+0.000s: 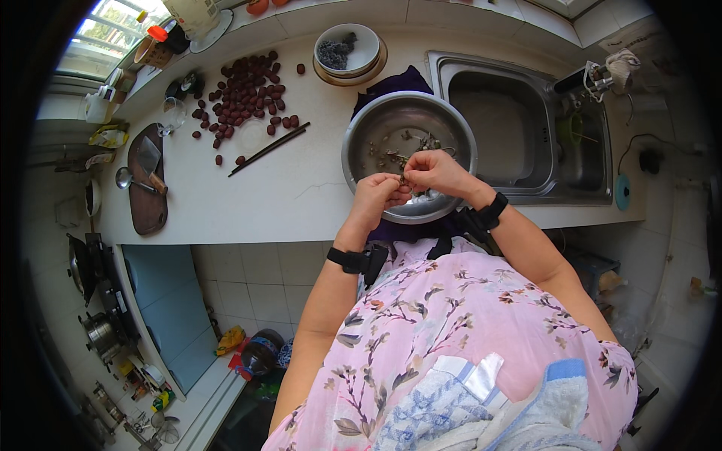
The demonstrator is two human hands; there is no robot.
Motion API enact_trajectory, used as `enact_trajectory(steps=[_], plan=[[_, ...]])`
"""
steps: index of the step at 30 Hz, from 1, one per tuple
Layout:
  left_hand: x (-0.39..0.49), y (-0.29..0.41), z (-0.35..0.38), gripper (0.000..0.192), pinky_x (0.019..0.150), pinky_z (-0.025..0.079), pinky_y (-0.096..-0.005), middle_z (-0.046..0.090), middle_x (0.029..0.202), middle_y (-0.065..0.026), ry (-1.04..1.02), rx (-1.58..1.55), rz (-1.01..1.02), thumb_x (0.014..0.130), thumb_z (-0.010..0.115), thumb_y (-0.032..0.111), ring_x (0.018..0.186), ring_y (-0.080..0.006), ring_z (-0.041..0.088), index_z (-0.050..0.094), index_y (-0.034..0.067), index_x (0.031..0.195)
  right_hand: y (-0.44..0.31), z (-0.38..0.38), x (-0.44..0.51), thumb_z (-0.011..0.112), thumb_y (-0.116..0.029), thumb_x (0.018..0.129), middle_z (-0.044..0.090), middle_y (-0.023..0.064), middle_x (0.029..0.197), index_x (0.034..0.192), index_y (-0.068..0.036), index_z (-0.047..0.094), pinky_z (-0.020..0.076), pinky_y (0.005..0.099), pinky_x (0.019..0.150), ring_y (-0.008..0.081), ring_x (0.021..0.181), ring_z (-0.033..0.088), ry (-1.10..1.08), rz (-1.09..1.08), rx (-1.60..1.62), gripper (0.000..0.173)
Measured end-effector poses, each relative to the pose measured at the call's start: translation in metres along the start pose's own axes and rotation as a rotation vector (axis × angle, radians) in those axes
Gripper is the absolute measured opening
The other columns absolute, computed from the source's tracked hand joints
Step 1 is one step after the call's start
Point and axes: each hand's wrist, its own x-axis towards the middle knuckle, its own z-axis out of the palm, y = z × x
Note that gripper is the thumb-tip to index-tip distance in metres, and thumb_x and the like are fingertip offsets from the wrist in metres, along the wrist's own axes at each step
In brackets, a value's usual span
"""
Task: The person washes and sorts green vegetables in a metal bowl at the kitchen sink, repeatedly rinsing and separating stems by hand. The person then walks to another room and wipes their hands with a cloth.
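Note:
Over the near half of a steel basin [356, 121], my left hand [377, 197] and my right hand [437, 170] meet at the fingertips. Pinched between them is a small brownish plant piece [402, 180], mostly hidden by the fingers. Inside the basin lie several small plant scraps [414, 144], some pale and stringy; what plant they come from cannot be told. My hands cover part of the basin's near side, where something whitish shows below the right hand. A dark cloth [397, 84] sticks out behind the basin.
Right of the basin is a steel double sink [496, 129]. Stacked bowls [366, 39] holding a dark, clumped material stand behind. Leftward lie many red dates [248, 98], chopsticks [271, 149], a glass [172, 113], and a cutting board [148, 208] with a cleaver [149, 155] and ladle [123, 177].

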Motion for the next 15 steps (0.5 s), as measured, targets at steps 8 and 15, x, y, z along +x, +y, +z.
enact_trajectory(steps=[8,15], plan=[[-0.002,0.001,-0.0019,0.017,0.075,0.058,-0.0297,0.071,0.091,-0.0082,-0.021,-0.055,-0.031,0.095,0.061,0.018,0.079,-0.0165,0.07,0.066,0.003,0.101,-0.0006,0.0007,0.0002,0.062,-0.014,0.093,0.067,0.0011,0.086,0.095,-0.001,0.066,0.0555,0.0219,0.07,0.0073,0.076,0.064,0.006,-0.003,0.004,0.013],[-0.0015,0.0004,-0.0041,0.013,0.074,0.058,-0.0291,0.071,0.09,-0.0067,0.02,-0.049,-0.018,0.093,0.064,0.014,0.077,-0.0149,0.069,0.066,0.004,0.101,-0.0029,0.0002,-0.0005,0.062,-0.013,0.093,0.068,0.002,0.087,0.099,-0.001,0.066,0.055,0.0219,0.07,0.0087,0.076,0.065,-0.029,0.016,0.026,0.014]])
